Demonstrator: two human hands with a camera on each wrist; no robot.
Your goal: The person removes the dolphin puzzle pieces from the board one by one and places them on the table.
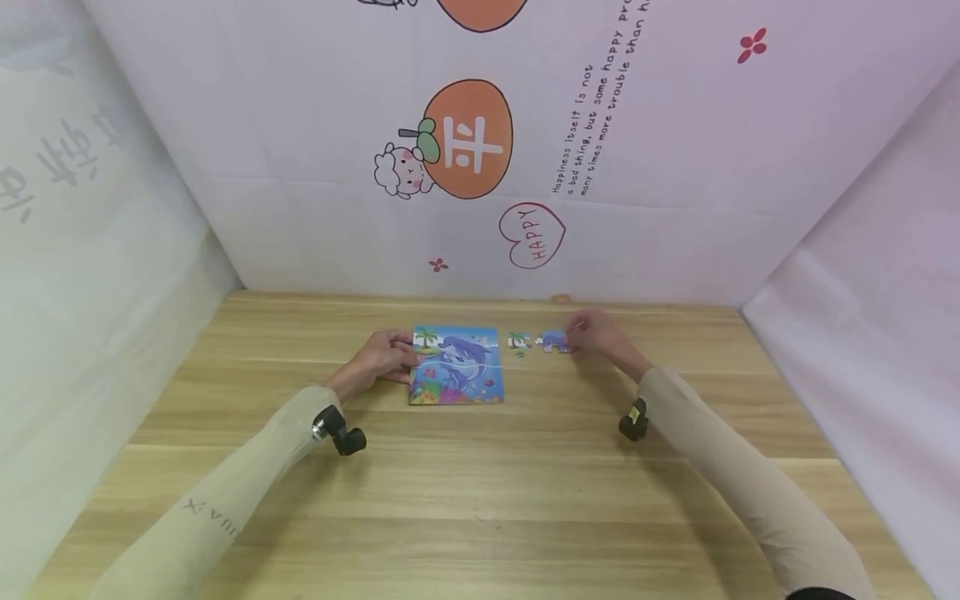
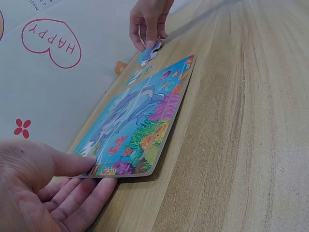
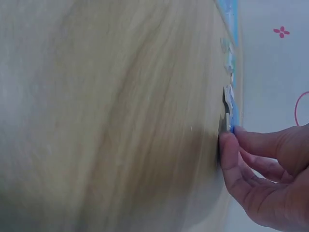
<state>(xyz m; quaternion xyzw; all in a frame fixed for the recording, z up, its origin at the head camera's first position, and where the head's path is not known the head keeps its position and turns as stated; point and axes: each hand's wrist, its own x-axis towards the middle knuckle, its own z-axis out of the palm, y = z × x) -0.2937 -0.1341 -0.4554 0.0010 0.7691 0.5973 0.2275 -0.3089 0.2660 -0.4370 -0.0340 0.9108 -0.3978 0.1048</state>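
A square dolphin jigsaw puzzle board (image 1: 457,367) lies on the wooden table. My left hand (image 1: 382,357) grips its left edge; in the left wrist view the thumb (image 2: 72,164) presses on top and the fingers are underneath. To the right of the board, my right hand (image 1: 596,332) pinches a blue and purple puzzle piece (image 1: 553,340) between thumb and fingers. The right wrist view shows this piece (image 3: 233,113) edge-on, slightly tilted off the table. Between board and held piece lies another puzzle piece (image 1: 517,341) with a palm tree on it.
The wooden table (image 1: 480,500) ends at a white printed cloth backdrop (image 1: 315,208). A small orange-brown shape (image 1: 560,298) is at the table's back edge. White cloth walls stand on both sides.
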